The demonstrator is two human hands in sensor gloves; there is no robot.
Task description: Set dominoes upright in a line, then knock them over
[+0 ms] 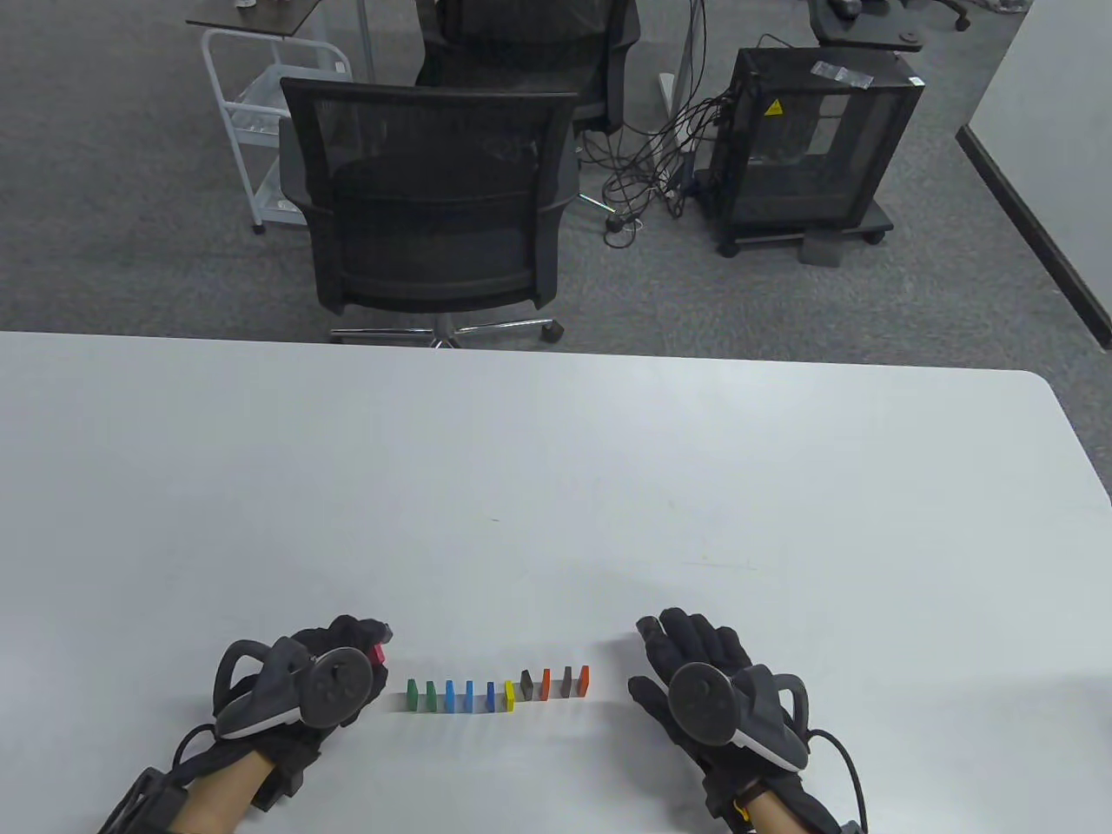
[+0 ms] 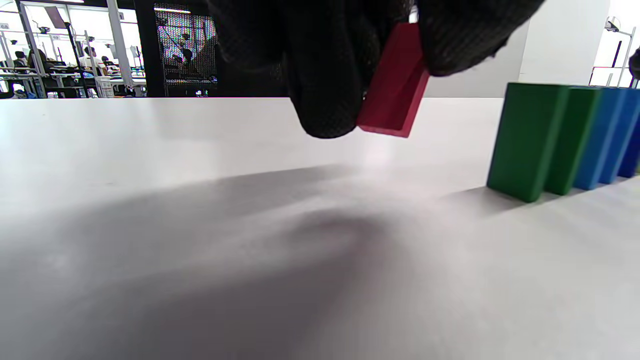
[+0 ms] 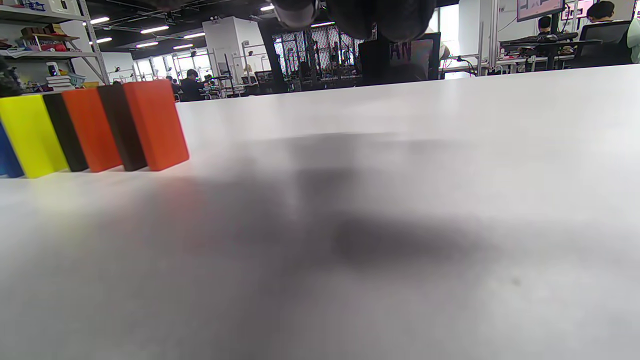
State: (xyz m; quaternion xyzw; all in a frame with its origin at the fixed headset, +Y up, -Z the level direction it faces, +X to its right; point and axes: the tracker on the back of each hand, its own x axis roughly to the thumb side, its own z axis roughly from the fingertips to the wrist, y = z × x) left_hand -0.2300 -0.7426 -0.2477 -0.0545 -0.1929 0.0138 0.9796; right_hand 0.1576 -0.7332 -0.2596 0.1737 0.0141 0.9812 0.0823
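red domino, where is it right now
The red domino is pinched in the left hand, tilted and off the table, just left of the end green domino of the standing line.

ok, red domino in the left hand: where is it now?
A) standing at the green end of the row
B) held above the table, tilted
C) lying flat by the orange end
B: the left hand pinches the red domino tilted, clear of the table, short of the green domino.

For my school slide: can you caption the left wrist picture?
Left hand holds a red domino, tilted, above the table beside the green end of the domino line.
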